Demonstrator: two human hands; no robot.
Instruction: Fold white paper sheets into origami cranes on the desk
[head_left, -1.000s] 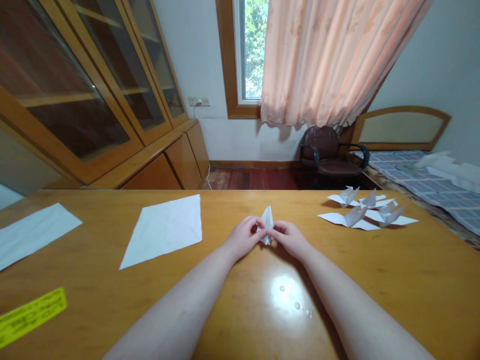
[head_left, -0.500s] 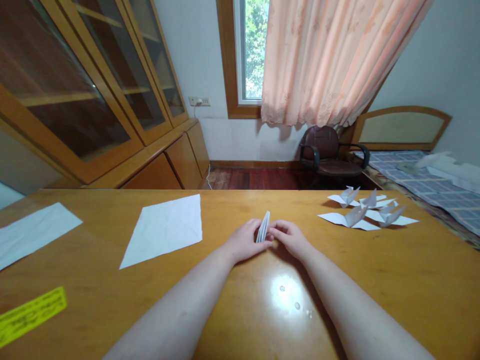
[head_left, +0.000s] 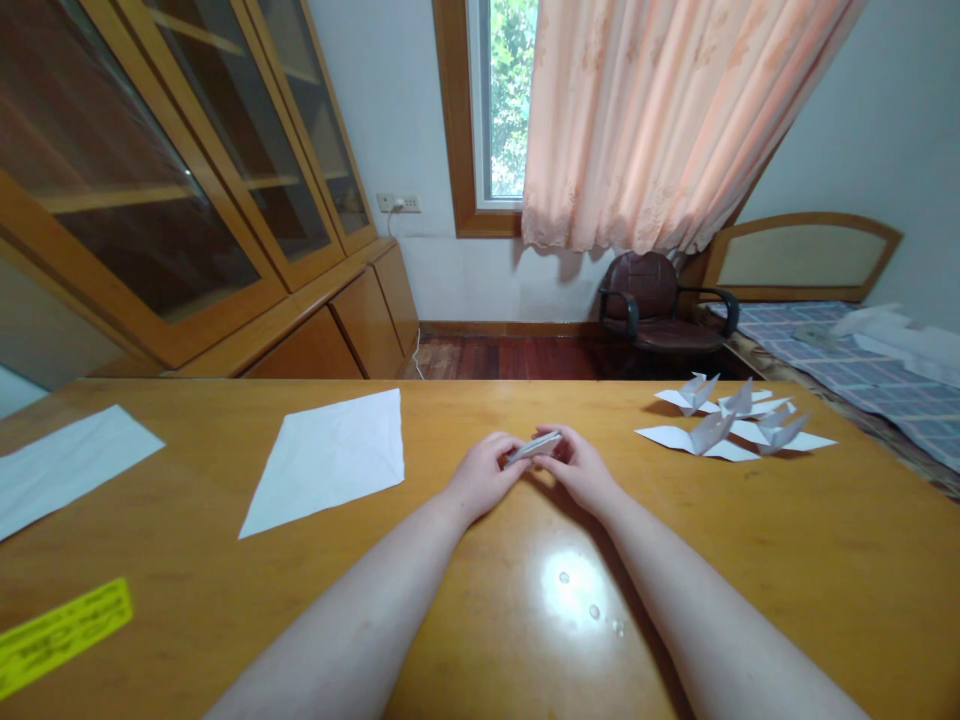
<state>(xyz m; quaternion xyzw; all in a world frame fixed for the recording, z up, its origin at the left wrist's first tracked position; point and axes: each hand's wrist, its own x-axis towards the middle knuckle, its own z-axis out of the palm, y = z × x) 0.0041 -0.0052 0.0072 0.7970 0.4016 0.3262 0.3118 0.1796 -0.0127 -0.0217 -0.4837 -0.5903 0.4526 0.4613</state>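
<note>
A small, many-layered folded piece of white paper (head_left: 534, 449) is held just above the desk, tilted with its right end higher. My left hand (head_left: 487, 475) grips its left end between thumb and fingers. At the other end, my right hand (head_left: 576, 468) pinches it, thumb on the near side and fingers behind. Part of the paper is hidden by the fingers. Several folded paper cranes (head_left: 712, 432) with spread wings stand in a group to the right of my hands. Left of my left hand lies a flat white paper sheet (head_left: 334, 460).
Another white sheet (head_left: 75, 465) lies at the desk's far left. A yellow label with dark writing (head_left: 64, 635) is at the lower left. The wooden desk (head_left: 465, 620) ends in front of a brown chair (head_left: 649, 310); a bed (head_left: 817, 335) stands at the right.
The folded paper has turned from nearly upright to a flatter slant. My right hand has closed on its right end, while my left hand keeps its grip.
</note>
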